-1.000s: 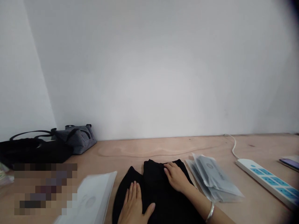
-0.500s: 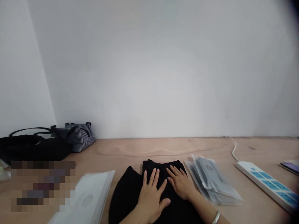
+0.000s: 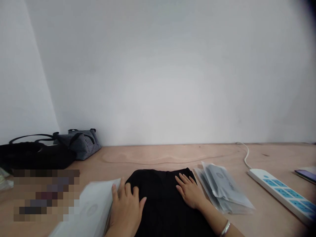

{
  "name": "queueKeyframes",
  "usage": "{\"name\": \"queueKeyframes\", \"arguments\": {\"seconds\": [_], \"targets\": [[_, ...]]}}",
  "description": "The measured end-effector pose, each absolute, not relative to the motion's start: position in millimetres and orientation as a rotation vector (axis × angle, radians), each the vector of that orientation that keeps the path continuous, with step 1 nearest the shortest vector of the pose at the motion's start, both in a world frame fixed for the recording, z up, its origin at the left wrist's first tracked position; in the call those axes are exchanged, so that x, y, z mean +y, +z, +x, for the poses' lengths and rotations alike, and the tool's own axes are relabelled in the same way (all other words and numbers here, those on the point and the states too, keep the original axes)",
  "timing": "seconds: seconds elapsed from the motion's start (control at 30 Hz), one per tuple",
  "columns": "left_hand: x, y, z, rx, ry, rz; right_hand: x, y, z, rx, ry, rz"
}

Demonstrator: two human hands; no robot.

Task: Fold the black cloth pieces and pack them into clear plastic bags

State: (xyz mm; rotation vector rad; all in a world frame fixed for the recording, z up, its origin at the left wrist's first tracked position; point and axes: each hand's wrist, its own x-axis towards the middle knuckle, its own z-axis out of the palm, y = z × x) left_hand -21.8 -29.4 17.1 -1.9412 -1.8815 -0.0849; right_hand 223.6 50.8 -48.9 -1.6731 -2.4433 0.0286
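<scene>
A black cloth garment [image 3: 165,204] lies folded on the table in front of me; its kind I cannot make out. My left hand [image 3: 127,205] is at the garment's left side, fingers spread and slightly bent, with the fingertips near its edge. Flat on the upper right part of the cloth rests my right hand [image 3: 190,192], its fingers stretched out. The lower end of the garment runs out of view. Close by my left hand is a stack of frosted plastic bags [image 3: 86,207]. Right of the garment are filled frosted bags [image 3: 225,184] with dark contents.
A white power strip [image 3: 281,192] with blue sockets lies on the wooden table [image 3: 153,154], its cable running to the wall. At the right edge is a phone [image 3: 306,175]. A striped bag [image 3: 85,144] and a black bag [image 3: 37,156] stand at the back left.
My left hand has moved left from the middle of the garment to its left side. The flap that stuck out there now lies in toward the middle. My right hand stays in place.
</scene>
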Motion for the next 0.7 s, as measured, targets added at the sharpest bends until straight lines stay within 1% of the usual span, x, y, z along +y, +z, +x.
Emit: {"name": "queueKeyframes", "arguments": {"seconds": [0.1,0.17,0.3,0.4,0.7], "targets": [[-9.5,19.1,-6.7,-1.797,-0.186,-2.065,52.0,-48.9,224.2,-2.451,0.044,-1.674],[9.6,11.5,0.6,-1.803,-0.213,-2.168,52.4,-49.0,224.6,-2.458,0.042,-1.678],[36.3,-16.4,-1.7,-2.18,-0.086,-2.305,50.3,-48.4,223.6,-2.464,0.028,-1.698],[41.5,-25.9,-9.8,-2.28,-0.094,-2.392,47.4,-42.8,220.3,-2.453,-0.016,-1.727],[78.7,5.3,-35.0,-2.153,-0.379,-2.291,73.1,-13.1,214.8,-2.446,-0.251,-1.752]]}}
